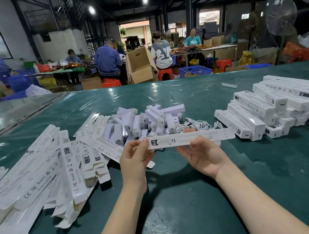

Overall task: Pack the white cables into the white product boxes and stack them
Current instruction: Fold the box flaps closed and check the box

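Head view: one person's two bare forearms, reaching over a green worktop (184,209).

- Left hand (134,160): fingers (142,143) pinched on the left end of a long white product box (181,140).
- Right hand (202,155): palm up under the same box, thumb on its near face, fingers curled round its far side.
- White product box: held level above the worktop, centre, printed label facing the camera.
- White cables (197,125): loose heap on the worktop just beyond the held box.
- Small white cartons (146,122): jumbled pile, far centre, left of the cables.
- Flat unfolded boxes (38,179): spread pile, left.
- Stacked closed boxes (275,105): layered pile, right.
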